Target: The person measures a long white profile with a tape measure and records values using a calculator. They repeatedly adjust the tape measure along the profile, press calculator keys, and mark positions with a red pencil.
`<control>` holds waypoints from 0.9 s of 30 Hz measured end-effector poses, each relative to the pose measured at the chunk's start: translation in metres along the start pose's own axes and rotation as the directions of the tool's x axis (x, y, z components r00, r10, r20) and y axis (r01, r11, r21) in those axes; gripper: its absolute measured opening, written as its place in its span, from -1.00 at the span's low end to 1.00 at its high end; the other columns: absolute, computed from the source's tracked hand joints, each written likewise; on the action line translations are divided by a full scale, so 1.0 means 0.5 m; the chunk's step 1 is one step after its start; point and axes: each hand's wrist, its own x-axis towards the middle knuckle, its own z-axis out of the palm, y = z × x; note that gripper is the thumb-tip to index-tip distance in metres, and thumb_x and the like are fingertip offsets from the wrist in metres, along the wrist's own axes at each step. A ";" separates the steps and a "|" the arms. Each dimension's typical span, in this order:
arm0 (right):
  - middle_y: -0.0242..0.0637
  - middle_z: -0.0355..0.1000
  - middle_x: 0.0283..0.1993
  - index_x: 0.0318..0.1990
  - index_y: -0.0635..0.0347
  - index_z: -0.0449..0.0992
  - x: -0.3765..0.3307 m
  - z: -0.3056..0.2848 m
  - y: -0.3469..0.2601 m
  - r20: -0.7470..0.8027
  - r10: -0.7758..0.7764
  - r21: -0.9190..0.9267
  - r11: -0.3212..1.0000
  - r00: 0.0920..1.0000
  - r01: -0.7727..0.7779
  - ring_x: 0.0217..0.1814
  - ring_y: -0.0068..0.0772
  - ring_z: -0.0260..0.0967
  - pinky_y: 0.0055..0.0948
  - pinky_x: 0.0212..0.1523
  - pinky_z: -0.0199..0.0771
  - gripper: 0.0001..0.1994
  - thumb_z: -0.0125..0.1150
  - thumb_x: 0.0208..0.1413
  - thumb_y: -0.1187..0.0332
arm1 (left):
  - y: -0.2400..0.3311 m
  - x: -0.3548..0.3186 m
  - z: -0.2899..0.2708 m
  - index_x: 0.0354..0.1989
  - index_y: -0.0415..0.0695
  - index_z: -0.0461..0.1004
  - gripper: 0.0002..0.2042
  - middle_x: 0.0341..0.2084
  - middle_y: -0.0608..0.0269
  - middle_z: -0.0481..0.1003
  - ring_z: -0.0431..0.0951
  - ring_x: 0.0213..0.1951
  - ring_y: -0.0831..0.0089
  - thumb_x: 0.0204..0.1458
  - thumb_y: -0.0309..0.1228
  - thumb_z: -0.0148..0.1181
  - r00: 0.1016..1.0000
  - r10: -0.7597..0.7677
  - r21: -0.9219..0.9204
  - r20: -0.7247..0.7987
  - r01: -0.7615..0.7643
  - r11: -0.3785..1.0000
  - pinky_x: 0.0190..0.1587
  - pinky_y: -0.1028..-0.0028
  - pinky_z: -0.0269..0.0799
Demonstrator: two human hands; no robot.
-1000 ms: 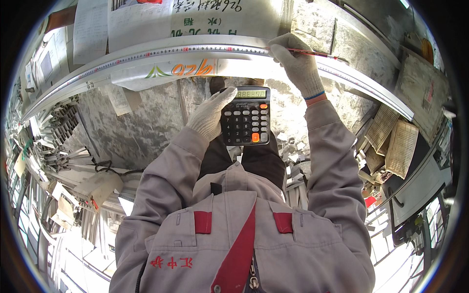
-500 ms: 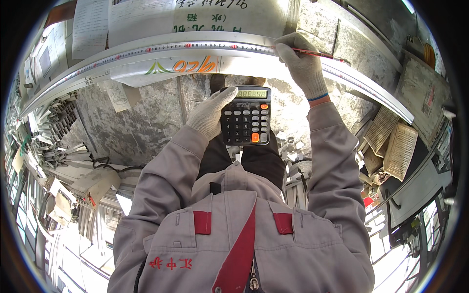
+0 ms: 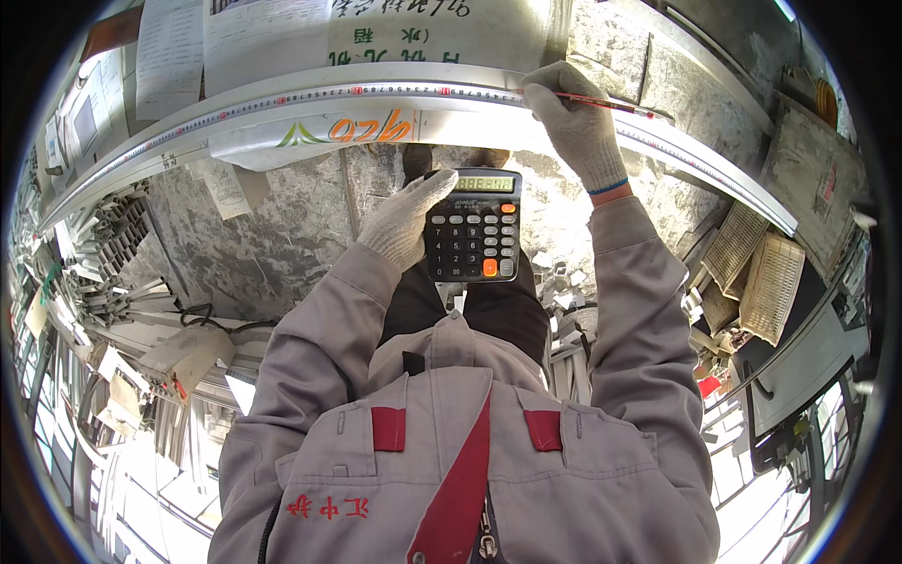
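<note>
Calculator (image 3: 473,226) gripped by L hand (image 3: 406,218); red pencil (image 3: 601,101) pinched by R hand (image 3: 575,127), tip at ruler (image 3: 282,99) on metal bar (image 3: 395,80).

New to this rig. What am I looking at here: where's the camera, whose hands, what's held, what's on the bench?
There is no machine here: a person works with two gloved hands. The single picture comes from a wide fisheye camera worn on the person's head, looking down, so straight edges bend near the rim and the grey jacket fills the lower part. The left hand holds a black calculator in front of the body. The right hand holds a thin red pencil against a long pale metal bar that carries a measuring scale along its length. Behind the bar lie paper sheets. Scraps and offcuts litter the floor at the left.
</note>
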 end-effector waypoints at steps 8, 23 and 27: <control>-0.34 0.57 -0.31 -0.17 0.24 0.61 -0.001 0.000 -0.007 -0.008 0.002 -0.054 0.999 1.000 -0.002 -0.25 -0.58 0.50 -0.48 -0.19 0.54 -0.88 0.26 0.30 0.38 | -0.003 0.005 -0.005 0.17 -0.21 0.46 -0.52 -0.04 0.18 0.56 0.65 -0.07 0.44 0.22 -0.16 0.39 1.000 -0.006 -0.020 0.028 0.007 1.000 -0.03 0.40 0.67; -0.36 0.57 -0.31 -0.16 0.23 0.60 -0.005 0.001 -0.010 -0.018 -0.026 -0.073 0.997 1.000 0.024 -0.25 -0.60 0.52 -0.51 -0.20 0.57 -0.89 0.28 0.32 0.37 | -0.008 0.009 -0.002 0.17 -0.21 0.51 -0.61 -0.06 0.19 0.61 0.66 -0.11 0.46 0.29 -0.24 0.32 1.000 -0.008 -0.038 0.001 0.008 0.999 -0.05 0.40 0.66; -0.35 0.57 -0.30 -0.16 0.22 0.59 -0.004 0.000 -0.013 -0.004 -0.047 -0.108 0.993 0.999 0.046 -0.25 -0.59 0.52 -0.50 -0.20 0.57 -0.88 0.28 0.32 0.37 | -0.010 0.009 -0.007 0.18 -0.24 0.45 -0.50 -0.04 0.21 0.56 0.64 -0.08 0.49 0.21 -0.17 0.40 1.000 0.004 -0.008 0.009 -0.004 1.000 -0.04 0.43 0.65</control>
